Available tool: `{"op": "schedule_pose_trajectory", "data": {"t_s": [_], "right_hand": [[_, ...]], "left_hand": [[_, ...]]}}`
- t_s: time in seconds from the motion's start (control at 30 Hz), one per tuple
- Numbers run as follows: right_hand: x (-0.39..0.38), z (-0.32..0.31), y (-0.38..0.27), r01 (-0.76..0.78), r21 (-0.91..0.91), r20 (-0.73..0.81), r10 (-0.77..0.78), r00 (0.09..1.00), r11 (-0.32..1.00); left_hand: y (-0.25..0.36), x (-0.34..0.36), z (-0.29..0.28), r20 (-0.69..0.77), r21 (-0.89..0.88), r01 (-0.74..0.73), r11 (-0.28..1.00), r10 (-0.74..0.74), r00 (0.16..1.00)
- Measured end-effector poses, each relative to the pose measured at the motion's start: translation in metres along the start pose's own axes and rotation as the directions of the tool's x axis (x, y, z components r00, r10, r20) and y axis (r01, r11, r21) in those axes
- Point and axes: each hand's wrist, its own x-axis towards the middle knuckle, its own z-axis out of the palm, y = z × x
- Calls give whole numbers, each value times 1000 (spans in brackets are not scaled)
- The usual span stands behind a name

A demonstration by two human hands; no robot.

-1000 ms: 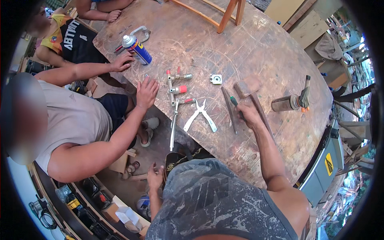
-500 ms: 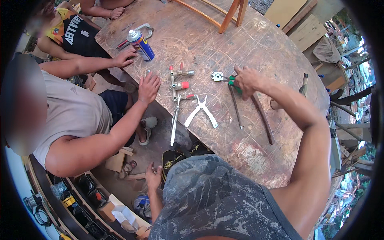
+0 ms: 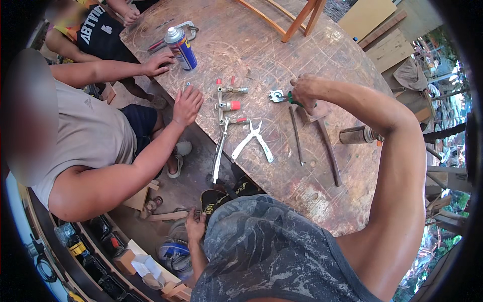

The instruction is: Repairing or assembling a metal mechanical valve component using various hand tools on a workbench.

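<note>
Over the middle of the table, my right hand is closed around a green-handled tool. A silver metal head with a round hole sits at the tool's far end; whether it is part of the tool cannot be told. Just below this hand lie a dark hammer-like tool with a long handle and a thin dark rod. Silver pliers rest spread open to the left, beside a brass valve manifold with red caps. My left hand hangs beside my lap below the table edge, fingers apart, holding nothing visible.
A blue spray can and a C-clamp stand at the far left, near a co-worker's hands. A wooden frame is at the back. Under my right forearm is a metal canister. Bins line the lower left.
My right hand has shifted slightly left and away from me with the green-handled tool, and my elbow has swung outward. More of the hammer-like tool and the canister now shows.
</note>
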Motion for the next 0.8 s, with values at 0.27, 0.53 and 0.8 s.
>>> {"op": "schedule_pose_trajectory", "data": {"t_s": [0.27, 0.53, 0.8], "right_hand": [[2, -4, -1, 27, 12, -47, -27, 999, 1000], [-17, 39, 12, 497, 851, -515, 82, 854, 171], [-36, 75, -63, 642, 638, -532, 359, 767, -425]], "left_hand": [[-5, 1, -2, -26, 44, -90, 995, 91, 996], [-19, 3, -1, -77, -41, -82, 996, 79, 994], [-1, 0, 1, -23, 35, -114, 993, 115, 993]]}}
